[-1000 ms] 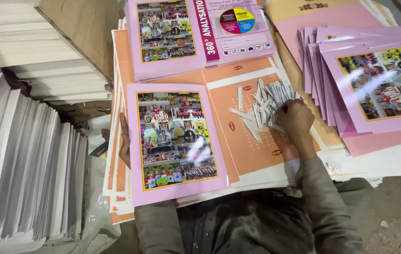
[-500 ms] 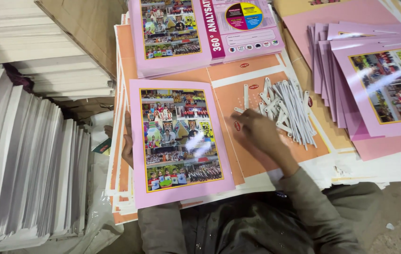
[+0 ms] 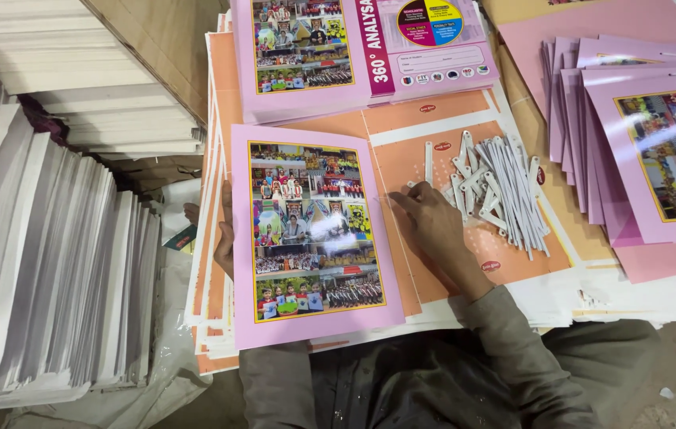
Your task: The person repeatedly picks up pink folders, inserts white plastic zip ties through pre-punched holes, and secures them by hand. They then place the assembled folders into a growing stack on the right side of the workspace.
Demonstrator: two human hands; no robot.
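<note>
I see my right hand (image 3: 437,230) resting on the orange sheet (image 3: 465,159), fingers (image 3: 411,199) touching white plastic strips (image 3: 496,191); my left hand (image 3: 225,238) grips the pink booklet's (image 3: 314,238) edge.

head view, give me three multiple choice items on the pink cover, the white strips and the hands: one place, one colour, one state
1. Where does the pile of white strips lie?
A. on the orange sheet
B. on the floor
C. on the white paper stacks

2. What colour borders the photo cover?
A. green
B. pink
C. black

3. What is the right hand doing?
A. gripping scissors
B. lying flat, idle
C. fingers at the edge of the strip pile

Answers: 1 A, orange sheet shows around the strips; 2 B, pink margin frames the photos; 3 C, fingertips meet the nearest strips.
</note>
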